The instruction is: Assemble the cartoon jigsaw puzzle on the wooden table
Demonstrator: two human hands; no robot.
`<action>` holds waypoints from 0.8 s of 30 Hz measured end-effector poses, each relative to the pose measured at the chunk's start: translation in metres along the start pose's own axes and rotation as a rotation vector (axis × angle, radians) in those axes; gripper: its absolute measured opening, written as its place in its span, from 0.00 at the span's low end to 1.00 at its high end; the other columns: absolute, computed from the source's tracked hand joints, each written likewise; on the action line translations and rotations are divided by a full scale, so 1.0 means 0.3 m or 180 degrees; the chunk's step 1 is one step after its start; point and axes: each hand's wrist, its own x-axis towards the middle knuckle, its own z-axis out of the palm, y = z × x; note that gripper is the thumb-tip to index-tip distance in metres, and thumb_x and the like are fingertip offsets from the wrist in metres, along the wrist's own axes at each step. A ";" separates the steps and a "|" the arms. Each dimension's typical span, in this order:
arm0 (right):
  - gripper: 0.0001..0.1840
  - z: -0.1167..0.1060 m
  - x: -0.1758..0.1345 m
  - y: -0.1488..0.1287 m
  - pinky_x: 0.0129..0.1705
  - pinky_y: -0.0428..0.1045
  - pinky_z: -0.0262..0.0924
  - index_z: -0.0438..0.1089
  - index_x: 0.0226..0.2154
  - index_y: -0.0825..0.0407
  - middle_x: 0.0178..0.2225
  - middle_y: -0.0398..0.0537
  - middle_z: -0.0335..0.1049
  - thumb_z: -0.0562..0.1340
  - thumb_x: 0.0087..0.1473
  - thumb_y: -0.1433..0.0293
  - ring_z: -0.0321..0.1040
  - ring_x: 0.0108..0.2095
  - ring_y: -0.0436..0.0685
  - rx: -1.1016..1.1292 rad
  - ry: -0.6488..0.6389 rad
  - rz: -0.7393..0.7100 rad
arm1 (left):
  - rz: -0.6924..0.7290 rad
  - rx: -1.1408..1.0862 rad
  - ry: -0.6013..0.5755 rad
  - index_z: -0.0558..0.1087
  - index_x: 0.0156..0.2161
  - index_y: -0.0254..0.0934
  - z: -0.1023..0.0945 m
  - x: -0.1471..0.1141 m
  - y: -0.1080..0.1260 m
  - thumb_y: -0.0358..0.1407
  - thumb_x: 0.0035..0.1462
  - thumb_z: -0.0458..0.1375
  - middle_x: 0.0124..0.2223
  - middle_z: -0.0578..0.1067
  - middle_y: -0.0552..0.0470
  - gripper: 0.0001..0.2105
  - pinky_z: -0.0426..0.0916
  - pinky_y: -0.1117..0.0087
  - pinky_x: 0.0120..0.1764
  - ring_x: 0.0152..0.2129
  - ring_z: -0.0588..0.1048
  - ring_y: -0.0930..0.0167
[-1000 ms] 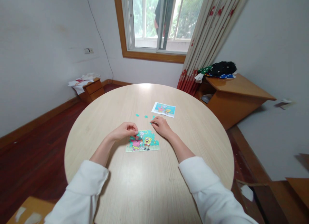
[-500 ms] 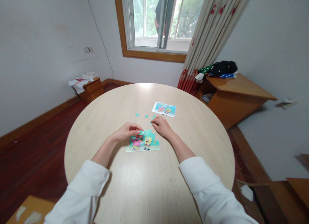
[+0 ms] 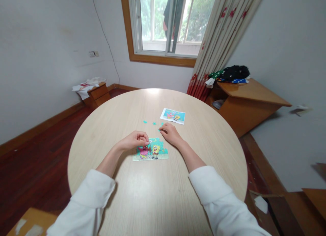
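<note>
A partly assembled jigsaw puzzle point(image 3: 159, 151) with cartoon figures on a teal ground lies flat on the round table. Over its upper left part, my left hand point(image 3: 136, 140) is closed in a pinch on a small jigsaw piece point(image 3: 148, 143). My right hand point(image 3: 171, 133) rests on the table past the puzzle's upper right corner, its fingertips closed round a teal jigsaw piece point(image 3: 159, 129) that is mostly hidden. Other loose teal pieces lie beyond: one jigsaw piece point(image 3: 145, 121) at left, another point(image 3: 154, 123) in the middle, and one point(image 3: 162, 123) by my right fingers.
A printed reference picture point(image 3: 173, 116) lies beyond my right hand on the pale round table point(image 3: 142, 195). A wooden cabinet point(image 3: 249, 103) with clothes on top stands at the right, a small drawer unit point(image 3: 98, 93) at the left. Behind are a curtain point(image 3: 216, 36) and a window.
My left hand has shifted slightly over the puzzle, and the pinched piece has come down and turned a little. My right hand stays in the same place.
</note>
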 end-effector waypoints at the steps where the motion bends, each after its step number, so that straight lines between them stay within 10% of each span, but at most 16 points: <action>1: 0.07 0.000 0.000 0.000 0.44 0.53 0.56 0.73 0.32 0.52 0.35 0.49 0.68 0.60 0.51 0.75 0.64 0.39 0.56 -0.0002 -0.0010 -0.0001 | 0.0005 -0.0001 0.0000 0.70 0.27 0.30 0.000 -0.001 0.002 0.40 0.41 0.67 0.20 0.70 0.54 0.15 0.56 0.75 0.23 0.18 0.66 0.78; 24: 0.07 -0.006 -0.001 -0.006 0.44 0.53 0.56 0.73 0.32 0.51 0.35 0.49 0.68 0.59 0.51 0.75 0.64 0.38 0.55 0.0060 -0.0008 -0.0020 | 0.0052 0.0104 0.0714 0.70 0.33 0.33 -0.149 -0.045 -0.034 0.33 0.45 0.63 0.25 0.72 0.54 0.09 0.61 0.73 0.27 0.21 0.68 0.77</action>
